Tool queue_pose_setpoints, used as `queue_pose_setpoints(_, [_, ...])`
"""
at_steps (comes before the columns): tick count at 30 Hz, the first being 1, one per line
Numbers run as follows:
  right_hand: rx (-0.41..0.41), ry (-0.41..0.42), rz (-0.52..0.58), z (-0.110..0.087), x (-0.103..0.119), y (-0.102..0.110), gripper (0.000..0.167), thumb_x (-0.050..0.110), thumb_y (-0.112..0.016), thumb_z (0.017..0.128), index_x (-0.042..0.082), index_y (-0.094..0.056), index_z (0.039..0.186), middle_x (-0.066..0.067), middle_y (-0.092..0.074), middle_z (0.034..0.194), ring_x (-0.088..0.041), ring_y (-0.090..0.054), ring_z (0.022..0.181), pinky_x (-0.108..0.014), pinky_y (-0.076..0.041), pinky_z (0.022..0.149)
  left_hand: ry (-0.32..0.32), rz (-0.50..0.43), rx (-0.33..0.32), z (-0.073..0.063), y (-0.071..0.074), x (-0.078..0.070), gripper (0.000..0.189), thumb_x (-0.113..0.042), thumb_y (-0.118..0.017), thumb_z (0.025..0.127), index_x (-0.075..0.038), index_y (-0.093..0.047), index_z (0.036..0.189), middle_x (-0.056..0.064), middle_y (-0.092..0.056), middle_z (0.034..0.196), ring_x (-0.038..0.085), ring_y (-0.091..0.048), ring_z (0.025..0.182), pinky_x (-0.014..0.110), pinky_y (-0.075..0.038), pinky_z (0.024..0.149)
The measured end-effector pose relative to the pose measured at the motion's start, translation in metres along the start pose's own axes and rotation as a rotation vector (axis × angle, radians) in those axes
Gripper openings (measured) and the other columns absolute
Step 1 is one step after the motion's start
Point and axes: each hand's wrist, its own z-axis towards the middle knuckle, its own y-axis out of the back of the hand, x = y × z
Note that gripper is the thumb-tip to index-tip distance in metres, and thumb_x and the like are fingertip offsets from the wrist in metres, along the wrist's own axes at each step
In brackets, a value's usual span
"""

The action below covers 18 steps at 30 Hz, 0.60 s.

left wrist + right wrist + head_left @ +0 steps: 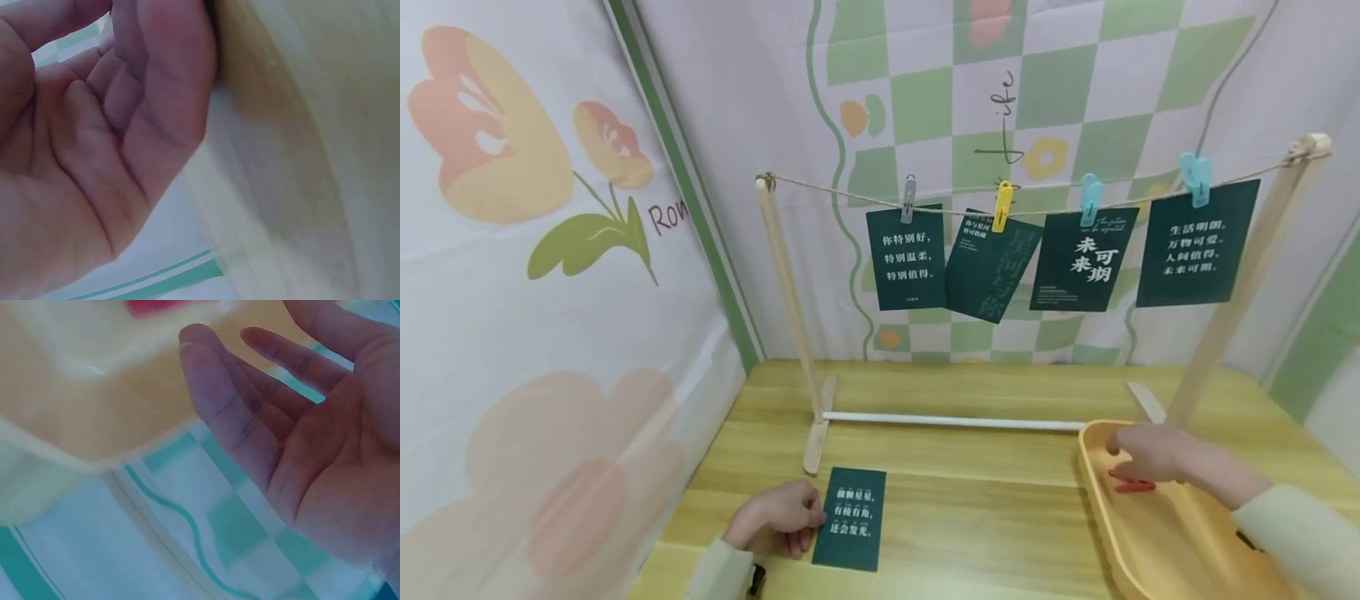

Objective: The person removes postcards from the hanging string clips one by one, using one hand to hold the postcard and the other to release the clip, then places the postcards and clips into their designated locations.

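Observation:
A dark green card (850, 518) with white Chinese writing lies flat on the table. My left hand (784, 515) rests at its left edge with loosely bent fingers; the left wrist view shows the bent fingers (169, 69) and no card between them. Over a yellow-orange tray (1112, 554), my right hand (1157, 454) reaches down with fingers spread and nothing held. Just below its fingertips lies a red clothespin (1131, 482) in the tray, seen as a blurred red shape in the right wrist view.
A wooden stand holds a string (850, 193) between its left post (790, 300) and right post (1240, 283). Several green cards hang there from grey, yellow (1002, 207) and blue clothespins. A white bar (955, 420) joins the feet. Printed cloth covers the walls.

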Motion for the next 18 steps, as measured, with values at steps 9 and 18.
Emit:
queue_pose_setpoints(9, [-0.118,0.071,-0.028,0.004,0.019,0.061,0.016,0.017,-0.069,0.089,0.015,-0.059,0.077,0.011,-0.045,0.062,0.001,-0.038,0.056,-0.022,-0.034,0.053,-0.138,-0.013,-0.065,-0.003,0.016,-0.012,0.038,-0.025,-0.049,0.103,0.000,-0.060,0.076,0.001,-0.056,0.059,0.013,-0.049,0.050,0.024,-0.038,0.046])
queue_pose_setpoints(18, [-0.107,-0.022,-0.010,0.001,0.048,0.119,0.023,0.025,-0.064,0.095,0.004,-0.068,0.106,0.005,-0.069,0.084,-0.006,-0.060,0.072,-0.027,-0.051,0.063,-0.213,-0.092,-0.168,0.000,0.027,-0.024,0.032,-0.025,-0.047,0.104,-0.001,-0.059,0.089,0.008,-0.063,0.070,0.014,-0.052,0.056,0.026,-0.042,0.048])
